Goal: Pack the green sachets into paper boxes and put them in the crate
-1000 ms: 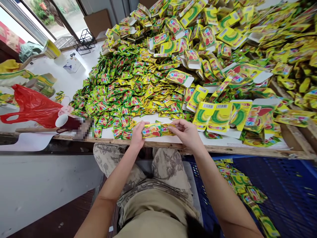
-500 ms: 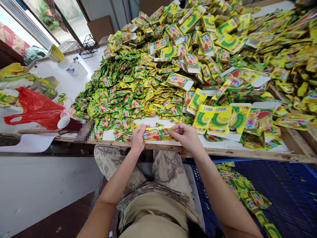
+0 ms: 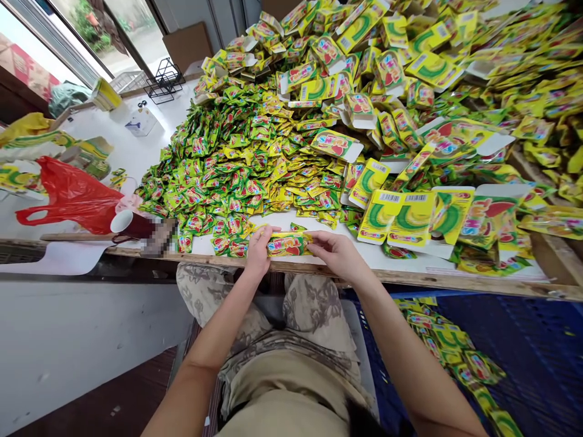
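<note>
My left hand [image 3: 259,250] is closed around the left end of a small yellow and green printed cardboard box [image 3: 286,244], held level above the table's front edge. At the box's right end are the pressed-together fingertips of my right hand [image 3: 333,252]. Whether a sachet is still between those fingers is hidden. Behind the hands lies a large heap of small green and yellow sachets [image 3: 218,176]. To the right, several flat-looking yellow boxes [image 3: 409,218] lie side by side with their printed faces up.
More yellow boxes [image 3: 337,145] are piled over the heap's back and right. At left are a red plastic bag [image 3: 73,197], a dark mug [image 3: 136,224] and a black wire rack [image 3: 164,82]. A blue crate [image 3: 514,346] with packed boxes stands below the table's right side.
The sachets that stuck out of the box's right end have gone in, and my right hand has come closer to the box. The view has shifted slightly.
</note>
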`<move>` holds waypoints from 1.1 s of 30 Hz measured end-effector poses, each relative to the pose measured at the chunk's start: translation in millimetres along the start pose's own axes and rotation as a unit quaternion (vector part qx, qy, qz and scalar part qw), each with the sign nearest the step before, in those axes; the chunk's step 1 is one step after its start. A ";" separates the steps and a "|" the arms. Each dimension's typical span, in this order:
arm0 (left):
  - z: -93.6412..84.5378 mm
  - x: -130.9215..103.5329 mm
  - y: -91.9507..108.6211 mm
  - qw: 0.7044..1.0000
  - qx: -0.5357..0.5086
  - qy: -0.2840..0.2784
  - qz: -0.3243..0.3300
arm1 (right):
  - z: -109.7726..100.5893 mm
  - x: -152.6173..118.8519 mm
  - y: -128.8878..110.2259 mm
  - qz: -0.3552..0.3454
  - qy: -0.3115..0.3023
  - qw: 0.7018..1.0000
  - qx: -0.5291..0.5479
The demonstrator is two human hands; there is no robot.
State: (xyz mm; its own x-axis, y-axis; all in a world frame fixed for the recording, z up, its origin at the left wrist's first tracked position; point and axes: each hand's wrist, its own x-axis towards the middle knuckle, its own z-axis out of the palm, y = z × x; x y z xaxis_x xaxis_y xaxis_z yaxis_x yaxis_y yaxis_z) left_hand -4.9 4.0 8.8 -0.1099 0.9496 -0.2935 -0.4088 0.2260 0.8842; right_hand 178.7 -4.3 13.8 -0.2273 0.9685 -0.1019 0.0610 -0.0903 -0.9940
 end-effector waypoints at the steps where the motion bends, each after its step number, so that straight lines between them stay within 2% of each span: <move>1: 0.7 -0.1 -0.1 1.000 0.000 0.000 0.002 | -0.7 0.3 0.4 0.005 0.015 1.000 -0.001; 3: 2.6 -1.0 -0.1 1.000 0.004 0.002 0.010 | 0.8 1.6 1.1 0.027 0.032 0.999 0.021; 8: 2.6 -1.9 -1.1 1.000 0.019 0.006 0.020 | 11.6 5.3 3.6 0.066 0.010 0.994 0.087; 10: 0.0 -0.2 -1.8 1.000 0.011 0.005 0.008 | 13.3 5.2 4.1 0.064 0.009 0.993 0.102; 13: -3.5 2.3 -1.8 1.000 -0.004 -0.001 -0.006 | 10.9 3.2 3.2 0.046 0.043 0.992 0.114; 16: -4.4 2.2 -0.9 1.000 -0.018 0.000 -0.007 | 6.9 0.3 0.5 0.028 0.082 0.991 0.098; 24: -0.5 -2.0 -5.3 0.999 -0.006 0.010 0.035 | 11.6 -3.0 -1.9 0.019 0.125 0.992 -0.006; 28: 0.5 -4.0 -4.9 0.998 0.020 0.016 0.060 | 10.9 0.0 0.9 0.041 0.099 0.994 0.004; 33: -0.6 -4.5 -3.9 0.998 0.012 0.005 0.053 | 11.3 4.1 0.4 0.068 0.068 0.991 0.090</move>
State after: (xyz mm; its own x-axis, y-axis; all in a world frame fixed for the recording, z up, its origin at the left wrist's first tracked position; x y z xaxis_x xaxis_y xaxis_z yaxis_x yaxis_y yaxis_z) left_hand -3.4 -1.2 6.5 -0.1617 0.9662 -0.2008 -0.3729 0.1286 0.9189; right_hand 166.7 -3.0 12.5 -0.0941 0.9659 -0.2412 -0.0943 -0.2499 -0.9637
